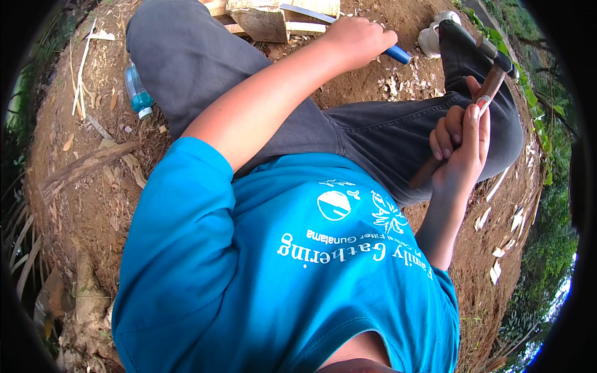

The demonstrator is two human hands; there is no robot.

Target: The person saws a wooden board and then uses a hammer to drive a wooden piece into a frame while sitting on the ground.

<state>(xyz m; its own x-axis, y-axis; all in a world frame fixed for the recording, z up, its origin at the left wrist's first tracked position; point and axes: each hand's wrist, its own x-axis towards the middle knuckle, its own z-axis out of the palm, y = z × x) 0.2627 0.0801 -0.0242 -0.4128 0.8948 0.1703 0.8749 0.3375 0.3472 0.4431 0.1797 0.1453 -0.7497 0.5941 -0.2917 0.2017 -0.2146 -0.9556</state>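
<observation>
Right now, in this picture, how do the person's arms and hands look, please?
The left sleeve and right sleeve are short and blue. The forearms are bare. The left hand and right hand wear no gloves; no watch shows.

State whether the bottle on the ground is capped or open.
The bottle is capped: a white cap covers its end nearer the camera.

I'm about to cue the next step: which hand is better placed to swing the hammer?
Probably the right hand: it holds the hammer by its wooden handle, while the left hand is closed around the blue-handled tool, whose blade is near the wooden block.
</observation>
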